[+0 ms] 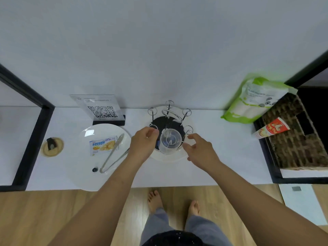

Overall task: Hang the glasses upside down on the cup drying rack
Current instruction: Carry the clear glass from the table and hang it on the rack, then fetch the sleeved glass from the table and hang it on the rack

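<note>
A wire cup drying rack [169, 113] with looped prongs stands on a round white tray [170, 158] with a dark centre, on the white counter. One clear glass [170, 142] sits upside down over the rack's nearest prong. My left hand [143, 145] is just left of the glass, fingers loosely curled and close to its side; whether it touches is unclear. My right hand [199, 150] hovers to the right of the glass with fingers spread and nothing in it.
Left of the rack lies a white plate [85, 167] with a snack packet [103, 144] and metal tongs [113, 153]. A QR-code stand [102, 110] is behind it. A green bag [253, 102] and a wicker basket [294, 139] stand at the right. A round coaster [52, 146] lies far left.
</note>
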